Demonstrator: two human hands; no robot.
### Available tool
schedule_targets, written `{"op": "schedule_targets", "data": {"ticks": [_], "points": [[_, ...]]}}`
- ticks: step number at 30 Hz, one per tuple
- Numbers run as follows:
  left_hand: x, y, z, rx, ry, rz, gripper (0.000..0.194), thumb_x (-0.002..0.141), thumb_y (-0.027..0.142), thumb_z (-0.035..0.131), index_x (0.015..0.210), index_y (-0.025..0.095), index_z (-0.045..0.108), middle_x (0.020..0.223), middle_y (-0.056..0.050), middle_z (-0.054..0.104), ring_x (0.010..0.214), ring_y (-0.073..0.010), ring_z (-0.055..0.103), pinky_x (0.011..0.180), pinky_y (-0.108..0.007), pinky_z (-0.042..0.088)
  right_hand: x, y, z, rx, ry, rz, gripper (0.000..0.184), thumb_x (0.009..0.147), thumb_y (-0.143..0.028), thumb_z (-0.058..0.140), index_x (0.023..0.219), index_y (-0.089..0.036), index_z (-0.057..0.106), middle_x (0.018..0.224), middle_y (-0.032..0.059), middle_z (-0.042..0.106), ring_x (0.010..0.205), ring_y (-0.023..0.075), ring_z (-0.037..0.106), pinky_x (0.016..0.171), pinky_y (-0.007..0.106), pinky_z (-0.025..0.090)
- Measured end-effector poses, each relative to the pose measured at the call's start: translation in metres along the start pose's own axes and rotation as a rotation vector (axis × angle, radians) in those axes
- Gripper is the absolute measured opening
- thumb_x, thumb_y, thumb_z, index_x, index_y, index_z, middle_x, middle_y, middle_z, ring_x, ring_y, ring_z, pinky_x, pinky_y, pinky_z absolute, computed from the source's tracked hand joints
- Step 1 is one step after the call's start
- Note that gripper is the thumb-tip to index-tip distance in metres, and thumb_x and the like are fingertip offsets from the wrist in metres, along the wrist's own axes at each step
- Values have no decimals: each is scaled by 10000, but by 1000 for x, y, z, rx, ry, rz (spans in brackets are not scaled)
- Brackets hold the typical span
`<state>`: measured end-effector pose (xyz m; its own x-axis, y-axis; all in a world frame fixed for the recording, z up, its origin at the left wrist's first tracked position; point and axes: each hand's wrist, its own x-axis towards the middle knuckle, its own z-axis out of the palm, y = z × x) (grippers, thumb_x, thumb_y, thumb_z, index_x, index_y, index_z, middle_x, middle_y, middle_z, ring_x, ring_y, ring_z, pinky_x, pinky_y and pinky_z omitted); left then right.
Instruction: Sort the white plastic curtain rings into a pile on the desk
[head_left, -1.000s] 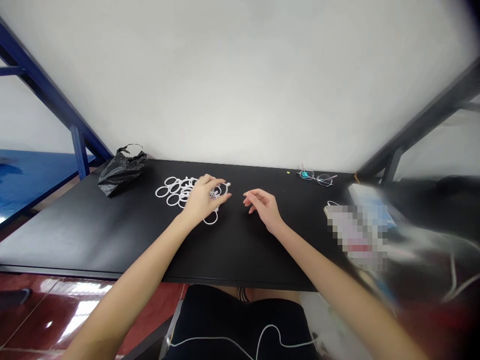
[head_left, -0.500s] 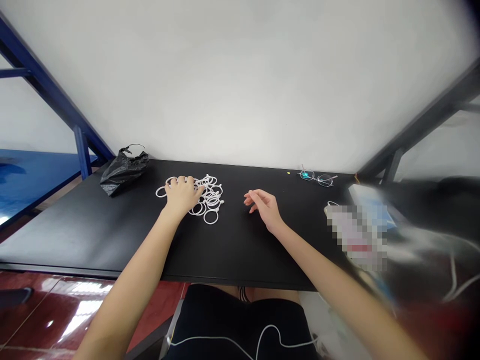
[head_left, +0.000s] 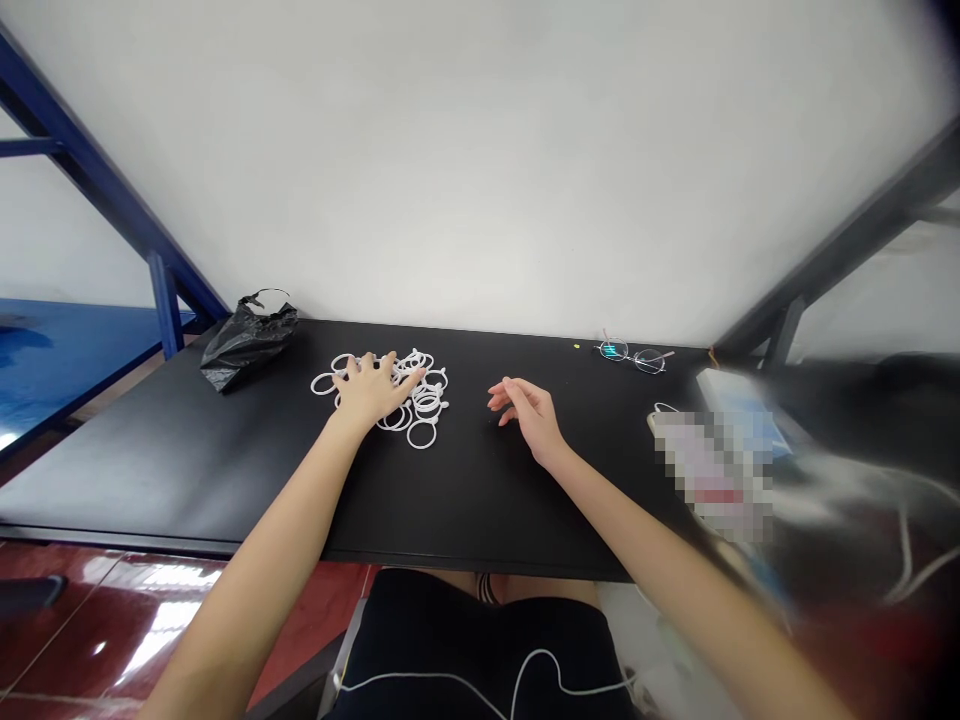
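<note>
We've got the left hand point(head_left: 371, 390) lying on top of the pile of white plastic rings point(head_left: 426, 402), fingers spread apart and resting down on the rings, with no clear pinch on any single ring. Compared with half a second back, this hand has slid a little toward the middle of the pile and its fingers have fanned out, where before they sat closer together over the pile's left part. A second back it was further right, fingertips at the pile's right edge. The rings lie in a loose tangled heap on the black tabletop point(head_left: 187, 470), and one ring sits out at the near edge, in the same spot as half a second ago. The right hand point(head_left: 529, 415) rests apart from the rings, fingers loosely curled, holding nothing, and looks unchanged across all three frames. A black plastic bag point(head_left: 247, 345) sits beyond the pile near the wall, not touching it. Wire-rimmed glasses point(head_left: 634, 357) lie at the far right edge of the table. Beside the right hand, further out, a pixelated patch point(head_left: 712, 475) hides whatever is there, so we can't tell what it is.
</note>
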<state>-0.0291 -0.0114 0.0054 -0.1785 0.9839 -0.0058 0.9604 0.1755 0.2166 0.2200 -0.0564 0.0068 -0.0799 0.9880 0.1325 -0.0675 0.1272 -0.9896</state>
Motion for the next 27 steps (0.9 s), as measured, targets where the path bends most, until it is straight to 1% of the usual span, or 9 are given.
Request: {"op": "schedule_targets", "data": {"ticks": [6, 11, 17, 19, 21, 23, 25, 26, 27], "points": [[-3, 3, 0, 7, -6, 39, 859, 806, 802, 280, 1462, 265, 413, 1532, -179, 345, 1410, -447, 250, 1071, -681, 210, 1, 1, 0, 29, 15, 17, 449, 817, -611, 588, 767, -182, 710, 704, 53, 645, 683, 163, 605, 485, 235, 469], [-6, 8, 3, 23, 10, 98, 806, 833, 762, 316, 1451, 257, 426, 1524, -171, 363, 1403, -422, 280, 1067, -656, 258, 0, 2, 1, 21, 2, 5, 448, 821, -608, 588, 775, -180, 711, 698, 49, 642, 679, 158, 602, 483, 230, 465], [-18, 26, 14, 37, 71, 231, 731, 881, 685, 350, 1425, 206, 449, 1481, -160, 428, 1392, -390, 310, 1091, -591, 275, 0, 4, 1, -16, -12, -12, 457, 822, -619, 581, 783, -183, 711, 691, 44, 640, 684, 159, 606, 484, 228, 469], [-21, 31, 14, 5, 93, 272, 729, 885, 683, 353, 1422, 199, 448, 1451, -157, 468, 1370, -378, 347, 1095, -559, 286, 0, 4, 2, -21, -14, -10, 455, 819, -621, 583, 782, -185, 709, 691, 44, 641, 682, 159, 605, 486, 229, 470], [-23, 32, 9, -34, 146, 287, 739, 902, 666, 334, 1451, 176, 403, 1430, -165, 489, 1351, -358, 379, 1107, -532, 281, 0, 3, 1, -29, -14, -10, 453, 819, -622, 581, 783, -188, 706, 693, 44, 641, 681, 158, 604, 488, 230, 470], [-21, 28, 1, -58, 240, 244, 742, 927, 634, 298, 1485, 147, 339, 1428, -182, 486, 1349, -346, 386, 1124, -529, 255, 0, 3, 1, -44, -13, -13, 454, 820, -626, 575, 784, -191, 704, 698, 44, 642, 684, 161, 606, 491, 235, 473], [-15, 16, -8, -66, 324, 129, 726, 939, 610, 264, 1494, 145, 325, 1453, -195, 453, 1369, -364, 354, 1124, -575, 229, 0, 2, 0, -57, -12, -20, 459, 823, -630, 567, 784, -193, 701, 703, 46, 644, 691, 165, 609, 496, 239, 478], [-11, 8, -12, -71, 333, 44, 728, 938, 608, 241, 1493, 145, 332, 1478, -204, 420, 1386, -391, 319, 1107, -618, 227, 0, 2, -1, -61, -11, -23, 461, 825, -631, 563, 784, -193, 700, 704, 47, 644, 694, 166, 609, 497, 240, 480], [-7, 0, -15, -78, 298, -51, 752, 929, 624, 218, 1492, 141, 340, 1502, -215, 382, 1398, -425, 283, 1078, -669, 232, 0, 2, -1, -63, -10, -27, 461, 828, -630, 560, 785, -193, 699, 706, 47, 644, 696, 166, 610, 498, 239, 481]]}}
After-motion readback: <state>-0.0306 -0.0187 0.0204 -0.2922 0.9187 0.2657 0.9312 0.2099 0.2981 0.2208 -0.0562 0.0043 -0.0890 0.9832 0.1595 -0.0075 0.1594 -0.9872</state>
